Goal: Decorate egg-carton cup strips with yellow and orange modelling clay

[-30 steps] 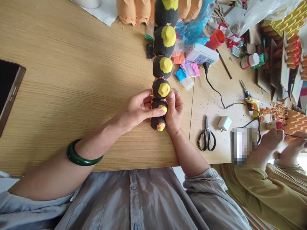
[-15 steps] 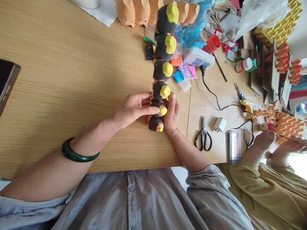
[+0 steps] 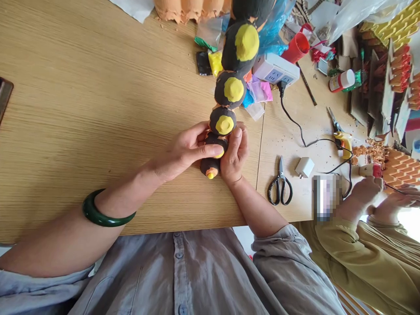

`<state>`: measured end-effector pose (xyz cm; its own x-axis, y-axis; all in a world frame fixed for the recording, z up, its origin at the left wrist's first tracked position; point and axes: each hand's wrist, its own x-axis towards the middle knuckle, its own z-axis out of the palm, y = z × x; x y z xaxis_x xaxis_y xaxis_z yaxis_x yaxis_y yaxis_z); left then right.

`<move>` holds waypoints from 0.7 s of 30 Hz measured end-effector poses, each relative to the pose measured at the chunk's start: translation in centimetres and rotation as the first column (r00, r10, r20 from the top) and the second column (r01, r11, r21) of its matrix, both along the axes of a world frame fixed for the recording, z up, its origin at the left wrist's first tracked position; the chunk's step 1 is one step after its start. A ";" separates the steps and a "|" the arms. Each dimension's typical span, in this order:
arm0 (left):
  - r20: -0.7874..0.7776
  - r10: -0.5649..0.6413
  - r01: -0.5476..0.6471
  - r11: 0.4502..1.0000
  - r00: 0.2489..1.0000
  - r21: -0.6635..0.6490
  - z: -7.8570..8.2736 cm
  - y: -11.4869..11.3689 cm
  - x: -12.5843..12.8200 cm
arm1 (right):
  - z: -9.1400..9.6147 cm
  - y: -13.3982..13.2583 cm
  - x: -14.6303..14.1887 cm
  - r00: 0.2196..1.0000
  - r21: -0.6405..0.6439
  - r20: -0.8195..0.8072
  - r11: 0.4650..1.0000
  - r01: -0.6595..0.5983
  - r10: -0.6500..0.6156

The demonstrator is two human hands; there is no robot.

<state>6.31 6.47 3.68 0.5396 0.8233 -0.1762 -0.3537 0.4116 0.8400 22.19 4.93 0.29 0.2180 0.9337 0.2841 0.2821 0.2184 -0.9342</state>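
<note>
An orange egg-carton strip point(image 3: 229, 89), its cups coated in black clay-like material with yellow patches on top, stands raised over the table and leans away from me. My left hand point(image 3: 185, 151) grips its near end from the left, thumb pressed on the yellow patch of the second cup. From the right, my right hand point(image 3: 235, 153) closes around the same end, thumb up along its side. The nearest cup carries only a small yellow dab on bare orange. Fingers behind the strip are hidden.
Black scissors point(image 3: 280, 186), a white charger plug point(image 3: 304, 167) and a power strip point(image 3: 276, 70) lie to the right. Beyond the strip are small colour packets point(image 3: 204, 64), a red cup point(image 3: 298, 47) and an orange egg carton point(image 3: 190, 9). A co-worker's hands point(image 3: 365, 192) work at far right.
The strip has tilted, its far end swinging up toward the camera and to the right, so the yellow patches face me more. Both hands keep their hold. The view has shifted slightly.
</note>
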 end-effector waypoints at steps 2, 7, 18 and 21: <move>0.004 0.016 -0.016 1.000 1.000 0.019 -0.3 0.1 0.0 | 0.2 -0.1 -0.1 1.000 -0.008 -0.011 1.000 0.009 -0.009; -0.038 0.001 -0.002 0.999 0.999 -0.044 -0.2 0.5 -0.2 | -0.2 0.3 0.0 0.998 0.012 -0.066 1.000 -0.018 0.018; -0.025 -0.012 0.011 0.999 1.000 -0.043 -0.9 0.7 -0.1 | -0.5 0.2 0.0 0.994 -0.008 -0.102 0.999 -0.040 0.039; -0.040 0.010 -0.010 1.000 0.999 -0.024 -1.3 0.7 -0.1 | -0.6 0.2 0.0 0.989 -0.081 -0.133 0.994 -0.070 0.059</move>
<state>6.18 7.22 2.39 0.5234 0.8239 -0.2175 -0.3239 0.4285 0.8435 22.17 5.11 -0.31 0.1869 0.9665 0.1758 0.1443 0.1500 -0.9781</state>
